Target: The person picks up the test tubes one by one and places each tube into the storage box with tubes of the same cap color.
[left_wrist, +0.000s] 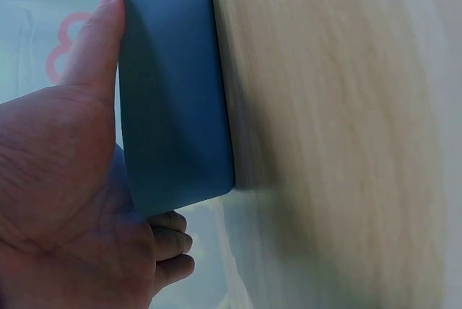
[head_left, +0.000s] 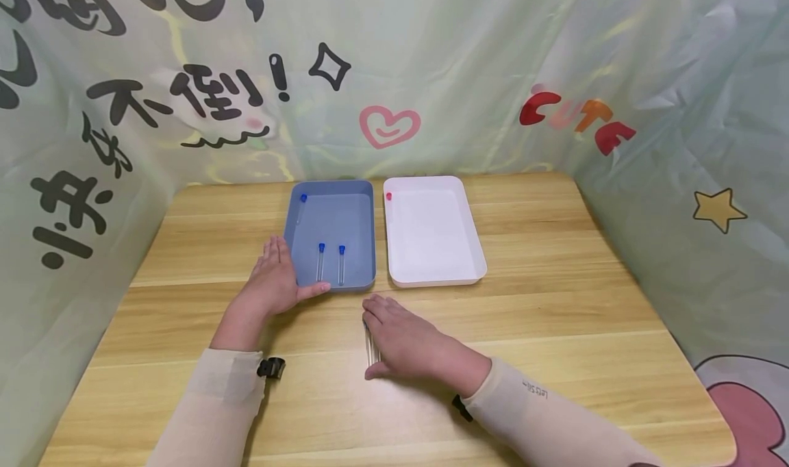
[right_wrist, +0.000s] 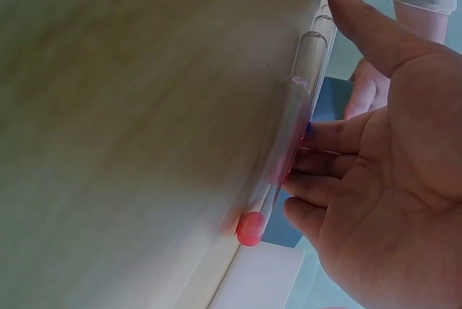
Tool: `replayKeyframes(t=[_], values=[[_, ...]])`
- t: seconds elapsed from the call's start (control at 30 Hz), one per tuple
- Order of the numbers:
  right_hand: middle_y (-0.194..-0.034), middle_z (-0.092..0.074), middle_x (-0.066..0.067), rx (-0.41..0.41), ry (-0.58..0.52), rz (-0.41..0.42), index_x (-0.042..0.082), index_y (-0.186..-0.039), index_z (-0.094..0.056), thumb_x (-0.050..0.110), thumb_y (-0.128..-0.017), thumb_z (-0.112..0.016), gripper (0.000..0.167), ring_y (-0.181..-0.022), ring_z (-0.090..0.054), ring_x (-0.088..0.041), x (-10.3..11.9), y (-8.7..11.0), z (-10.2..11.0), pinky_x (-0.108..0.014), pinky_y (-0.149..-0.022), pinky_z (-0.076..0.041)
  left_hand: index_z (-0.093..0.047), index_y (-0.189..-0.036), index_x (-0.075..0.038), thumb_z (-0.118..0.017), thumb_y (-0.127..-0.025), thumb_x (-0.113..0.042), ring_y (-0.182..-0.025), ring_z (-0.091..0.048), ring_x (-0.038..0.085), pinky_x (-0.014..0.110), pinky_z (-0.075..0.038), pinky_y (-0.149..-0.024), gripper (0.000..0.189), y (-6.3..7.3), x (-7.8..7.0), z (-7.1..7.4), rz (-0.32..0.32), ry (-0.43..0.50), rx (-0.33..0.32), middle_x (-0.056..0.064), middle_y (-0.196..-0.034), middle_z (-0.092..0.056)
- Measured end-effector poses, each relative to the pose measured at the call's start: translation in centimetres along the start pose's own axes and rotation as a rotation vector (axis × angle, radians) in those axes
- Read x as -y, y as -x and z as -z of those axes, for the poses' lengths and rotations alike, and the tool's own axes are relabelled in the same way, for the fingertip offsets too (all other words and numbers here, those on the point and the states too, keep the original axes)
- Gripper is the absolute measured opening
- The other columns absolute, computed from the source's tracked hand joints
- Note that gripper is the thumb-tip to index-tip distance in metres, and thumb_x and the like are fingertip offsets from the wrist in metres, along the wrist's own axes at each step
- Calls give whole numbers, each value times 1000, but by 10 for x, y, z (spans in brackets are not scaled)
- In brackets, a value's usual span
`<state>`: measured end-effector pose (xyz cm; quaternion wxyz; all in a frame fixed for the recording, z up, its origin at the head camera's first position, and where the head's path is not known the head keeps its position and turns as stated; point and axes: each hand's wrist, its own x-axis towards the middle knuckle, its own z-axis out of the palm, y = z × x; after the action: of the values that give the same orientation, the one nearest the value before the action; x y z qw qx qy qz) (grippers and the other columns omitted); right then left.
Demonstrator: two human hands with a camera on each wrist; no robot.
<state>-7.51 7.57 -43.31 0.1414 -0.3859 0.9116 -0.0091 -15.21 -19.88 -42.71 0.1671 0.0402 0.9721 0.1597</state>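
Note:
My left hand (head_left: pixel 271 282) rests at the near left corner of the blue tray (head_left: pixel 374 241), fingers straight along its side and thumb along the near rim. In the left wrist view the tray's wall (left_wrist: pixel 173 92) lies against the thumb and palm. Several clear capped test tubes (head_left: pixel 370 347) lie on the table beside my right hand (head_left: pixel 401 337). The right wrist view shows a red-capped tube (right_wrist: pixel 278 157) nearest the camera and a blue cap (right_wrist: pixel 308 130) by the index finger. My right fingertips are at the capped ends, the thumb extended toward the other ends.
Three blue-capped tubes lie in the blue tray, one (head_left: pixel 301 208) at the back and two (head_left: pixel 321 261) in front. To its right stands a white tray (head_left: pixel 436 280) with a red cap (head_left: pixel 389 196) at its back left corner. Printed cloth (head_left: pixel 468 77) hangs around the table.

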Motion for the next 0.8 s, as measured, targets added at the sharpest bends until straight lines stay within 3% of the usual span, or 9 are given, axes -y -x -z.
replayKeyframes(t=[0.8], values=[[-176,-34,-19,-23,-36,15,-4,-164,-40,64,-94,-75,103,-168,-27,-36,-4,4,8,-44,-141,-19,12,-162,20,-63,-96,-78,-166,5,58,67,-7,-137,140,1,-3,0,3,-8,-9,41,-173,14]])
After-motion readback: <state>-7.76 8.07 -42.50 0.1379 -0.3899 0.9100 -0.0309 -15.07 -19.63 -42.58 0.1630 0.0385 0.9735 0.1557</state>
